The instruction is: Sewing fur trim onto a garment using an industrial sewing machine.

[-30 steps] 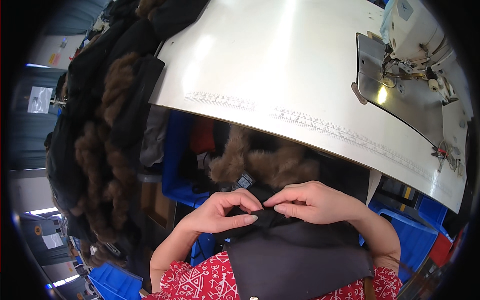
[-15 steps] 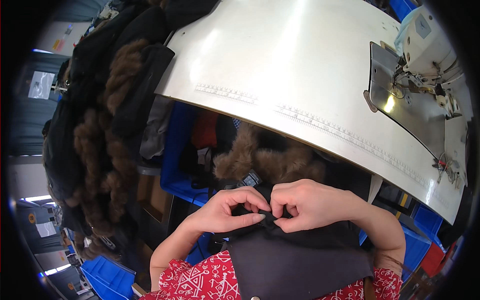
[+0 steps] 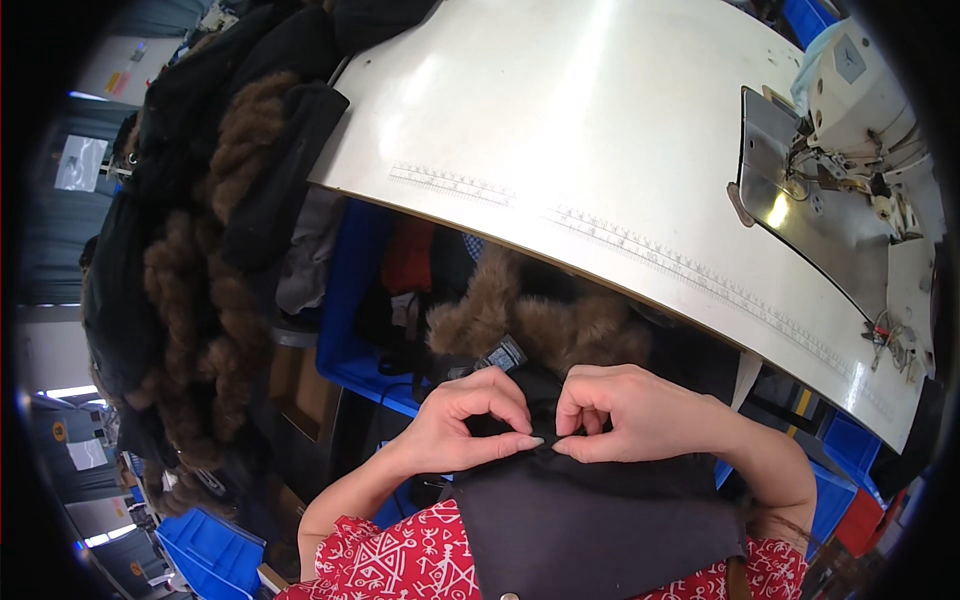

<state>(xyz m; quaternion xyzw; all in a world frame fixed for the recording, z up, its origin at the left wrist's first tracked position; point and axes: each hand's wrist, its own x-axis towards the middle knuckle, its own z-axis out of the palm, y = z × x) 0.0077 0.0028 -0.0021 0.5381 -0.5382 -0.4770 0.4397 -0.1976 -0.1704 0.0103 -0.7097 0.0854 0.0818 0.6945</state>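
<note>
Pale sewing surface ahead, machine at right. Below its edge, left hand and right hand meet, fingers pinched shut on dark fabric over my lap. I judge it soft, light, limp; grip near the edge. Pinch point itself hidden.

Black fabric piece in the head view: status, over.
Left hand and right hand both pinching the top edge of the black fabric piece, fingertips almost meeting. Brown fur trim just beyond. Nothing between the hands.
</note>
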